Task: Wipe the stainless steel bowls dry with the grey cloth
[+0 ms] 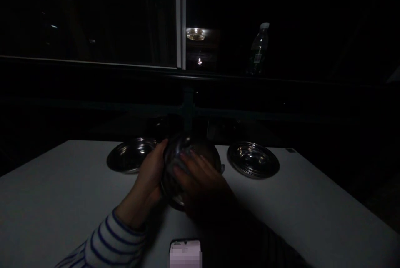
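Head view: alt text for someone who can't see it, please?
The left hand holds a round metal vessel over a white table in dim light, the right hand against it. Metal bowls flank it; a phone lies nearer.

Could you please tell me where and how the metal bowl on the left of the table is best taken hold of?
Probably by the left rim of the metal bowl, pinched from above and the left. It sits open side up with that rim exposed, while the left hand covers part of its right edge in this view.
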### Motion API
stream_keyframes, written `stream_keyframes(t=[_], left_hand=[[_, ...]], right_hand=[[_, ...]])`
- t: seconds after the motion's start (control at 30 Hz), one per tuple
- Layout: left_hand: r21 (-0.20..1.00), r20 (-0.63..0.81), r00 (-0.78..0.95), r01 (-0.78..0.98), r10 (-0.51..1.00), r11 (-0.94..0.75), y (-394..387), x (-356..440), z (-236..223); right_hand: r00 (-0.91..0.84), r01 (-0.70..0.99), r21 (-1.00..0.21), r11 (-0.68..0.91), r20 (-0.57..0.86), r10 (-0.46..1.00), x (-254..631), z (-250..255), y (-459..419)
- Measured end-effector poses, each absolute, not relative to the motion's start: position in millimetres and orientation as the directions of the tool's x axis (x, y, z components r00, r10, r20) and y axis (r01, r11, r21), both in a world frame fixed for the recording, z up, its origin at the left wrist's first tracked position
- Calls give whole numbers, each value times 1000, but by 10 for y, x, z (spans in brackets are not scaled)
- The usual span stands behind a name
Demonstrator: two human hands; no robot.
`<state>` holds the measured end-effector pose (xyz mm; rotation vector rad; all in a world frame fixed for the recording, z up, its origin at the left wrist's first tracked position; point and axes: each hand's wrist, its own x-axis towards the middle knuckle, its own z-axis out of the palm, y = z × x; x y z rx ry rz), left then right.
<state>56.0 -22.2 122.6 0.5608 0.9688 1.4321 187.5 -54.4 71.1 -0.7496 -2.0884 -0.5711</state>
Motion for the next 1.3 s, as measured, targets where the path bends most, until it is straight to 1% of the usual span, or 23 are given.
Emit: stream_keyframes(t=[0.1,0.17,0.23,0.27,0.33,0.43,0.5,0.53,0.63,0.73,0.8,0.87,0.97,1.03,1.13,1.23,1.3], left_hand=[[839,-201,-47,-524,979,147,-266,617,1163],[849,-190,-57,-511,980,136,-276,629,1157],[843,-207,-85,-520,975,134,-263,610,1186],[834,-217,-99,-536,971,131,-249,592,1207],[807,-223,-122,-580,967,112,-212,545,1249],[794,-196,-172,-605,965,54,-170,496,1277],[798,-203,-185,-600,962,53,-172,496,1276],[800,-209,-184,-597,960,60,-183,505,1274],[798,-206,-167,-599,964,67,-232,541,1282],[786,-185,-181,-618,966,34,-259,544,1309],[777,-173,-220,-629,960,-4,-248,519,1327],[764,-153,-228,-645,961,-31,-221,486,1337],[737,-135,-162,-676,978,-10,-193,458,1332],[741,-131,-141,-672,981,2,-200,471,1320],[765,-147,-119,-642,982,37,-240,523,1304],[761,-186,-88,-643,979,86,-265,554,1307],[747,-193,-110,-661,975,73,-252,544,1309]], right_hand=[[-446,728,70,682,805,392,2059,787,-428],[-408,745,9,667,797,445,2118,807,-400],[-374,742,-42,669,803,465,2085,786,-429],[-379,730,-47,682,803,461,2038,763,-462],[-407,706,-39,708,795,450,1909,702,-543],[-461,672,37,740,802,379,1757,633,-628],[-464,666,61,744,815,348,1760,632,-617],[-463,667,59,743,814,351,1798,646,-590],[-437,706,13,708,795,421,1991,713,-456],[-370,752,-33,659,805,463,2115,744,-371],[-361,757,-39,653,807,467,2077,729,-403],[-390,738,-6,674,812,435,1968,703,-490],[-441,709,63,702,816,373,1845,693,-595],[-455,713,85,696,812,366,1884,717,-576],[-408,758,57,649,818,405,2070,767,-441],[-338,789,-15,614,824,455,2148,771,-366],[-342,770,-5,638,841,419,2058,739,-423]])
